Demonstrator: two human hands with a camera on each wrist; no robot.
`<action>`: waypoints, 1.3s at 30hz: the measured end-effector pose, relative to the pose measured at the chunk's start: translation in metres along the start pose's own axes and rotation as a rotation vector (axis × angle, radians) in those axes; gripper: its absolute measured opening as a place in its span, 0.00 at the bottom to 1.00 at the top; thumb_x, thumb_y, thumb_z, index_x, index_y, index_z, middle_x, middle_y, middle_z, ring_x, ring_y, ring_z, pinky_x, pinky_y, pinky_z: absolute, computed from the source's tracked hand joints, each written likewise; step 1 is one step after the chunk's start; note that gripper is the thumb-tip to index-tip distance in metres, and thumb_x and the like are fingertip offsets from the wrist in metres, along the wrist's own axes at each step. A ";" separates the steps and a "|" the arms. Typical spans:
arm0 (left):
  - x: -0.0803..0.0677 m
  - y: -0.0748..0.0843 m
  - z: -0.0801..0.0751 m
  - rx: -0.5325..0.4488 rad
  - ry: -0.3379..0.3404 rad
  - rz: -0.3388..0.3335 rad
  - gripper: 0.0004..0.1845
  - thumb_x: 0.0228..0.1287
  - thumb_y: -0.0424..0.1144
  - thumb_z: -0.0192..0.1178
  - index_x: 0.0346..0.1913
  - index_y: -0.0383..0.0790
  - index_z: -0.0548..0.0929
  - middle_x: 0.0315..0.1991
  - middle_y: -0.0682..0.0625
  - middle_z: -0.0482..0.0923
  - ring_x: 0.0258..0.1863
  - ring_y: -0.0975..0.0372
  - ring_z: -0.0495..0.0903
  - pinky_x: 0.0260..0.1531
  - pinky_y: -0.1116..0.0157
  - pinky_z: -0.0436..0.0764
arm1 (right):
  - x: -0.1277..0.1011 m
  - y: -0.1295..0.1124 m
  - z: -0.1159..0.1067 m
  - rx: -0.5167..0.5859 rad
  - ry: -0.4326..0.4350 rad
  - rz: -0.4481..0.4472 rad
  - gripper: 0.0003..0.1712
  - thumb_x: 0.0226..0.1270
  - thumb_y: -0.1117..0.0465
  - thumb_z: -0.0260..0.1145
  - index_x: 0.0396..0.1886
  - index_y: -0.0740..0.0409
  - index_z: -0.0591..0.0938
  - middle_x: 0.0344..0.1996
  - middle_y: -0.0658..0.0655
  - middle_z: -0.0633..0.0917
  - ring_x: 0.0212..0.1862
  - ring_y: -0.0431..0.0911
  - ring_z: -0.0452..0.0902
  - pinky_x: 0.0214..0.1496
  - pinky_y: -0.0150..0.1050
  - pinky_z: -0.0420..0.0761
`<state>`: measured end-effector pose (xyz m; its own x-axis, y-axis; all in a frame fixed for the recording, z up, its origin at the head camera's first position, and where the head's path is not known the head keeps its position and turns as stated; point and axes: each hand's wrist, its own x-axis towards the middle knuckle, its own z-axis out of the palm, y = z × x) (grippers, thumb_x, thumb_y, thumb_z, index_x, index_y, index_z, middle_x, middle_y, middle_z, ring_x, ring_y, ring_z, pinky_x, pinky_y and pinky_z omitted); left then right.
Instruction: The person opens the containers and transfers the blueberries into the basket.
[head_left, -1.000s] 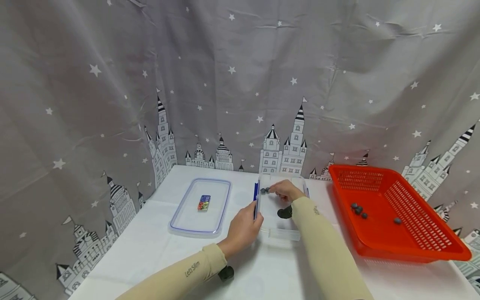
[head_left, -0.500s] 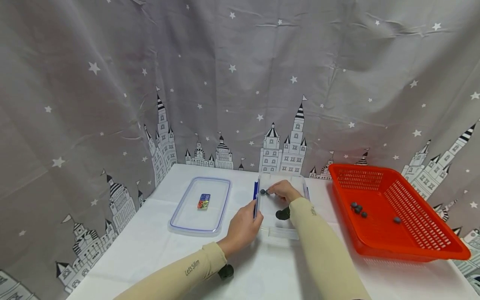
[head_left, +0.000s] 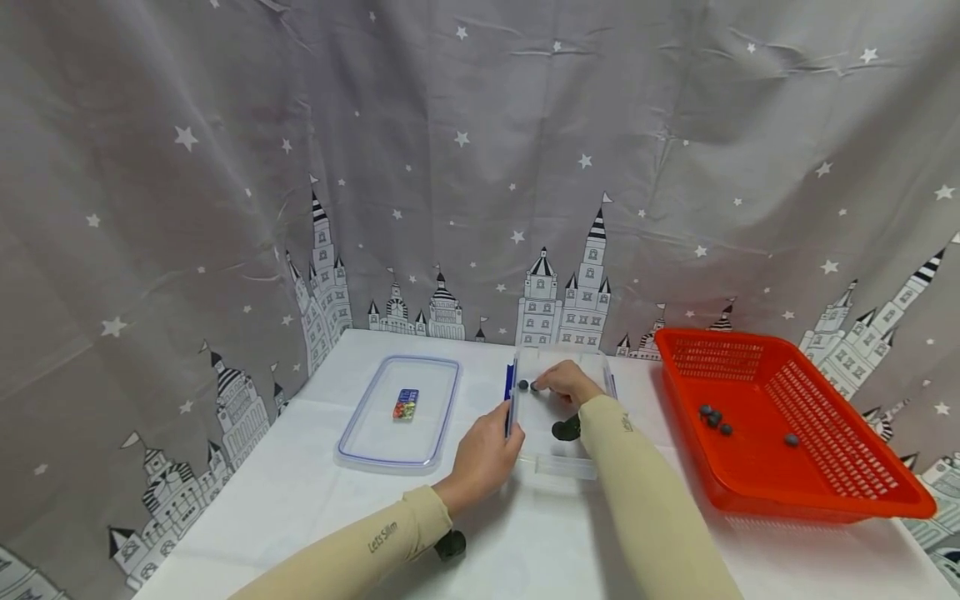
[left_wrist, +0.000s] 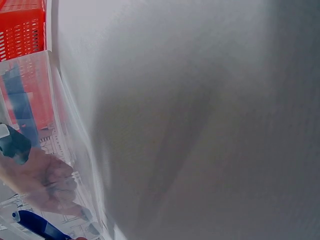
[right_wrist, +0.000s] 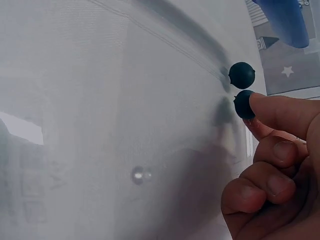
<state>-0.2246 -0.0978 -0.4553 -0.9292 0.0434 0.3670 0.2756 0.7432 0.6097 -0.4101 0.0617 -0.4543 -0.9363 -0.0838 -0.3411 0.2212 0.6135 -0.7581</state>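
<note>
Clear plastic container (head_left: 558,454) is sitting mid-table, its left wall being gripped by the left hand (head_left: 483,458). Inside at the far left, the right hand (head_left: 568,382) is pinching one dark blue ball (right_wrist: 243,103), just beside another ball (right_wrist: 242,75).

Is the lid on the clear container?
No, the lid lies flat on the table, left of the open clear container.
</note>
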 end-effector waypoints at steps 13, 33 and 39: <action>0.001 0.000 0.001 0.013 0.008 0.003 0.25 0.73 0.42 0.50 0.68 0.32 0.74 0.52 0.40 0.85 0.48 0.53 0.84 0.47 0.52 0.83 | -0.019 -0.013 -0.025 0.004 -0.052 -0.142 0.16 0.62 0.62 0.71 0.48 0.64 0.88 0.13 0.46 0.60 0.16 0.39 0.53 0.21 0.31 0.63; 0.000 -0.001 0.001 0.006 0.017 0.012 0.25 0.73 0.41 0.50 0.68 0.32 0.74 0.53 0.39 0.84 0.49 0.51 0.85 0.47 0.51 0.83 | -0.060 -0.034 -0.098 -0.090 -0.095 -0.261 0.16 0.64 0.60 0.70 0.49 0.63 0.87 0.23 0.49 0.67 0.18 0.40 0.57 0.23 0.32 0.64; 0.000 -0.002 0.001 0.010 0.020 0.016 0.25 0.73 0.41 0.50 0.68 0.33 0.74 0.53 0.40 0.85 0.48 0.52 0.85 0.47 0.52 0.83 | -0.071 -0.027 -0.128 -0.114 -0.096 -0.268 0.18 0.66 0.61 0.69 0.52 0.66 0.85 0.18 0.47 0.66 0.18 0.40 0.58 0.24 0.32 0.65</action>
<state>-0.2252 -0.0982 -0.4574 -0.9195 0.0423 0.3907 0.2880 0.7490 0.5967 -0.3841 0.1515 -0.3387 -0.9260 -0.3247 -0.1926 -0.0670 0.6435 -0.7625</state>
